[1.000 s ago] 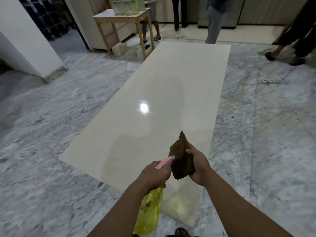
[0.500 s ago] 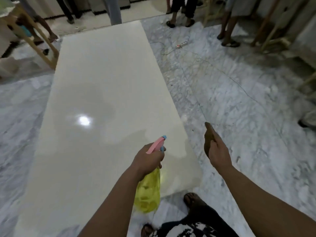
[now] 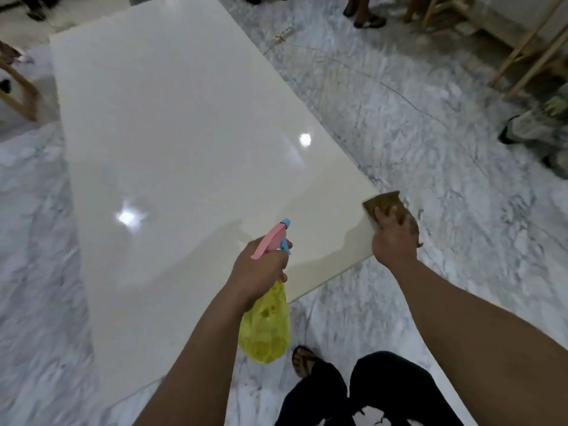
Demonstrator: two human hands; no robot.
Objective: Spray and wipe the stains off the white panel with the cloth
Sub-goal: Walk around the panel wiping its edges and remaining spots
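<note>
A large glossy white panel (image 3: pixel 184 133) lies flat on the marble floor, running away from me. My left hand (image 3: pixel 258 269) grips a spray bottle (image 3: pixel 266 327) with a yellow body and a pink and blue trigger head, held above the panel's near edge with the nozzle pointing away. My right hand (image 3: pixel 395 238) presses a brown cloth (image 3: pixel 388 204) flat on the panel's near right corner, partly over the edge onto the floor. No stains show clearly on the panel.
Grey marble floor (image 3: pixel 430 142) surrounds the panel. A power strip and cable (image 3: pixel 284 33) lie past the right edge. Wooden legs (image 3: pixel 522 53) stand at the far right and left (image 3: pixel 21 96). Other people's feet (image 3: pixel 365 18) are at the top. My own sandalled foot (image 3: pixel 302 361) is near the panel.
My right hand has dropped from the air onto the panel's near right corner and spread the cloth flat there. The view has swung left and lower. The bottle stays in my left hand.
</note>
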